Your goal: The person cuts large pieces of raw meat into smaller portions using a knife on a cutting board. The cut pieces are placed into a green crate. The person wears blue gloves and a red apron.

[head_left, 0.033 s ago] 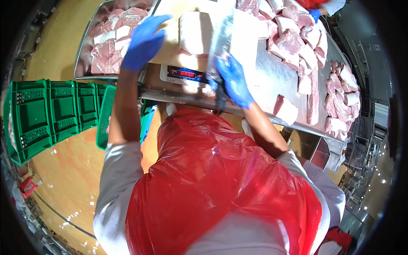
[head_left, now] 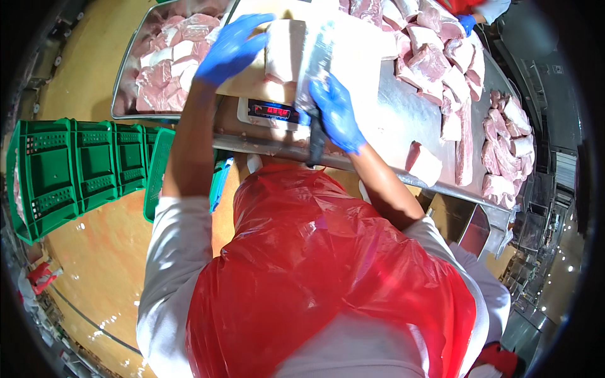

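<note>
My right hand (head_left: 337, 113), in a blue glove, is wrapped round the black handle of a knife (head_left: 316, 58). Its broad, shiny blade points away from me, over the cutting board (head_left: 360, 75), close along the right side of a meat block (head_left: 283, 53). That block is pale on top and lies on the board. My left hand (head_left: 232, 51), also blue-gloved, is at the block's left side with fingers stretched out, holding nothing. I cannot tell whether its fingertips touch the meat. A scale with a red-lit display (head_left: 271, 111) sits just below the board.
A steel tray (head_left: 121, 88) of meat pieces stands at left, green crates (head_left: 79, 165) below it. Meat pieces (head_left: 435, 63) are heaped on the steel table (head_left: 409, 113) at right, with one chunk (head_left: 423, 164) near its edge. Another person's gloved hand (head_left: 467, 24) shows at the far right.
My left hand has moved right, closer to the meat block. My right hand and the knife have shifted slightly left, toward the block's right side.
</note>
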A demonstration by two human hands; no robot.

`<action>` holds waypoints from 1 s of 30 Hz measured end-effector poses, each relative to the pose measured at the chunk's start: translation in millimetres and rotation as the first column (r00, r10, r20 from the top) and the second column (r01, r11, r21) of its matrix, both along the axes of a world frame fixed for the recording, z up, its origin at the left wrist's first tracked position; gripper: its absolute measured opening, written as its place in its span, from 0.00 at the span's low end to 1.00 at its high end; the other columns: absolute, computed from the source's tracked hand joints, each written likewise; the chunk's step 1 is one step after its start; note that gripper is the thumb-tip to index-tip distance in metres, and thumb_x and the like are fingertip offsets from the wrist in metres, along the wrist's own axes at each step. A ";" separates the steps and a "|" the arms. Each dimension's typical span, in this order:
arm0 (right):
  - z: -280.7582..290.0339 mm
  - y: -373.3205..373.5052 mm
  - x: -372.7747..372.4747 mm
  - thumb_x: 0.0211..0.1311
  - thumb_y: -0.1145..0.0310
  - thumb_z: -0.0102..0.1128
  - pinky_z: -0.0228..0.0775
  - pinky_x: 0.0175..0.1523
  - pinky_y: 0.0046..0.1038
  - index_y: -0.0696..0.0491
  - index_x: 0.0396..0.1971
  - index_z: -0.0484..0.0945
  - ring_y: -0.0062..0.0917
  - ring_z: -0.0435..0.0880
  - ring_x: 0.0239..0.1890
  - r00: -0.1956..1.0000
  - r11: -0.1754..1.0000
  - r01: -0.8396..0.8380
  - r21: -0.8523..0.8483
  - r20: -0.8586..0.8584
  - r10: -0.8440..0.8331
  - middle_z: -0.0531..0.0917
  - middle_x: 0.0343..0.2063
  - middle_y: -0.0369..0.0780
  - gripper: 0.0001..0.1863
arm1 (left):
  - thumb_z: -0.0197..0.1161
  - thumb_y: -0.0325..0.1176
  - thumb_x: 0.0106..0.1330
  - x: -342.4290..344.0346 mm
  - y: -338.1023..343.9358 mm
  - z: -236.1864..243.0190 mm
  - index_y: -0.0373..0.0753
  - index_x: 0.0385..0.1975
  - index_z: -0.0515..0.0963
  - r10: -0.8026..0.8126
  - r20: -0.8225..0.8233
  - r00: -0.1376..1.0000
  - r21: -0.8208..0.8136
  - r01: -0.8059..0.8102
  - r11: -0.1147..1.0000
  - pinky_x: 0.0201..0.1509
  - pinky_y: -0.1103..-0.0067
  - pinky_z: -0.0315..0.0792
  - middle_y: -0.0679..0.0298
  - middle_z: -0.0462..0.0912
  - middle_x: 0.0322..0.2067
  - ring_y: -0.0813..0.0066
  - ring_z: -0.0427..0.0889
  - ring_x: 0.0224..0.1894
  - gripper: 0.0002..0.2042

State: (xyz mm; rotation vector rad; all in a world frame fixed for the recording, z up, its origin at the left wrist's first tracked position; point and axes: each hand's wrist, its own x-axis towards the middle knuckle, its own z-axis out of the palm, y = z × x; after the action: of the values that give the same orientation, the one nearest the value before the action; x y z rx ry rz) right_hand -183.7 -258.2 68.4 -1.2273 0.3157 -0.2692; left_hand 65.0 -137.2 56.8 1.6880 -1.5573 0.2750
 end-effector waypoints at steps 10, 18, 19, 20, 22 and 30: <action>23.3 -104.6 11.7 0.78 0.63 0.50 0.77 0.34 0.26 0.59 0.42 0.74 0.19 0.80 0.24 0.936 0.857 0.351 -0.377 0.149 -0.318 0.83 0.31 0.39 0.13 | 0.66 0.39 0.64 -39.5 28.5 -25.5 0.35 0.45 0.80 0.310 -0.595 0.741 0.426 -0.036 0.904 0.45 0.72 0.77 0.54 0.85 0.39 0.64 0.85 0.39 0.16; 6.6 9.0 20.2 0.71 0.72 0.51 0.71 0.35 0.52 0.60 0.40 0.63 0.59 0.80 0.32 0.995 0.310 -0.031 -0.950 -0.060 -0.083 0.78 0.25 0.61 0.09 | 0.68 0.30 0.57 -117.2 27.8 -49.5 0.39 0.27 0.82 0.530 -0.296 0.795 0.154 -0.508 0.848 0.35 0.70 0.77 0.61 0.84 0.33 0.64 0.84 0.33 0.03; 2.7 18.5 29.2 0.67 0.75 0.53 0.71 0.36 0.52 0.62 0.39 0.63 0.58 0.80 0.31 0.994 0.274 -0.089 -0.958 -0.105 -0.042 0.78 0.28 0.60 0.10 | 0.68 0.30 0.56 -110.6 27.6 -61.5 0.40 0.25 0.81 0.520 -0.182 0.835 0.170 -0.494 0.853 0.34 0.69 0.76 0.62 0.84 0.32 0.62 0.83 0.32 0.03; 3.8 26.5 38.5 0.66 0.76 0.53 0.72 0.36 0.52 0.62 0.40 0.63 0.58 0.80 0.32 0.991 0.257 -0.097 -0.961 -0.117 -0.062 0.78 0.29 0.60 0.10 | 0.68 0.30 0.53 -105.3 25.6 -63.8 0.41 0.20 0.78 0.502 -0.127 0.855 0.030 -0.503 0.864 0.30 0.64 0.75 0.62 0.82 0.26 0.57 0.81 0.26 0.05; 5.9 33.9 53.4 0.64 0.77 0.54 0.73 0.38 0.51 0.62 0.40 0.63 0.57 0.81 0.33 0.984 0.218 -0.127 -0.968 -0.151 -0.096 0.78 0.32 0.60 0.11 | 0.67 0.30 0.53 -103.5 26.3 -58.4 0.41 0.20 0.78 0.525 -0.230 0.819 -0.001 -0.540 0.842 0.29 0.64 0.74 0.61 0.80 0.21 0.56 0.80 0.23 0.05; 20.1 31.4 -56.8 0.65 0.78 0.50 0.74 0.39 0.52 0.63 0.46 0.63 0.58 0.81 0.34 0.789 0.083 -0.600 -0.796 -0.606 -0.105 0.78 0.33 0.62 0.12 | 0.68 0.26 0.58 -101.2 41.2 -42.4 0.34 0.21 0.79 0.372 -0.644 0.668 0.039 -0.456 0.889 0.27 0.78 0.73 0.57 0.78 0.16 0.85 0.77 0.20 0.07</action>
State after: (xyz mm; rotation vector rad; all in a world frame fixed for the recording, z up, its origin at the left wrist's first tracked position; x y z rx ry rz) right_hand -240.5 -226.8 88.5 -2.7837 0.3746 0.3347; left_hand -36.2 -96.0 14.4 1.7682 -0.6209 0.0079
